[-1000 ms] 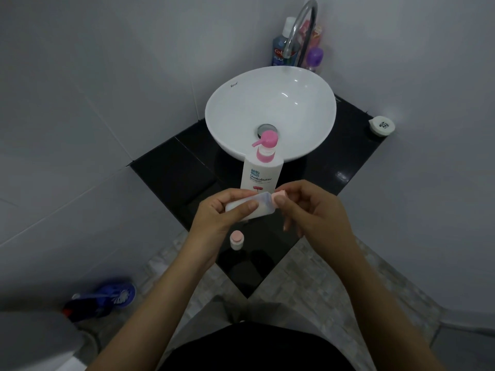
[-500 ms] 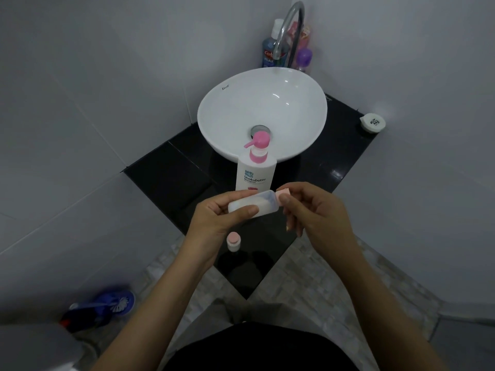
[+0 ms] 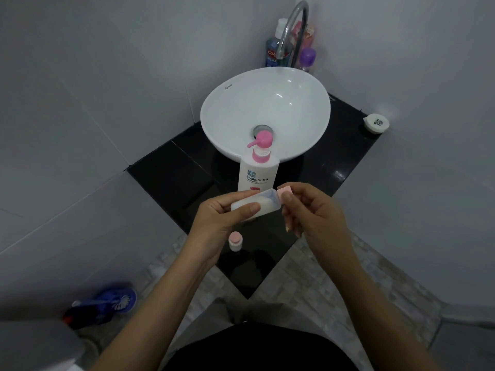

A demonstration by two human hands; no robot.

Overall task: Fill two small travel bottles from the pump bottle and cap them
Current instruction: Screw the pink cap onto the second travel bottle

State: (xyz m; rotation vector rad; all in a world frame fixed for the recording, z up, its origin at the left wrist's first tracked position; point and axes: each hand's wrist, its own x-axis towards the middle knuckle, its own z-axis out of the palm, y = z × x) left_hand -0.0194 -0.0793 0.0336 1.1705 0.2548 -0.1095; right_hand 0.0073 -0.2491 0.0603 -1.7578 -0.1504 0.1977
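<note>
A white pump bottle with a pink pump head stands on the black counter in front of the basin. Just before it, my left hand grips a small translucent travel bottle lying nearly sideways, with white liquid inside. My right hand pinches the pink cap at the bottle's right end. A second small travel bottle with a pink cap on stands upright on the counter below my left hand.
A white round basin sits on the counter under a curved metal tap. Several toiletry bottles stand behind it. A small white round container lies at the counter's right corner. A blue toilet brush lies on the floor.
Both hands stay on the small bottle and its pink cap. The view has shifted slightly; the bottle tilts a little differently.
</note>
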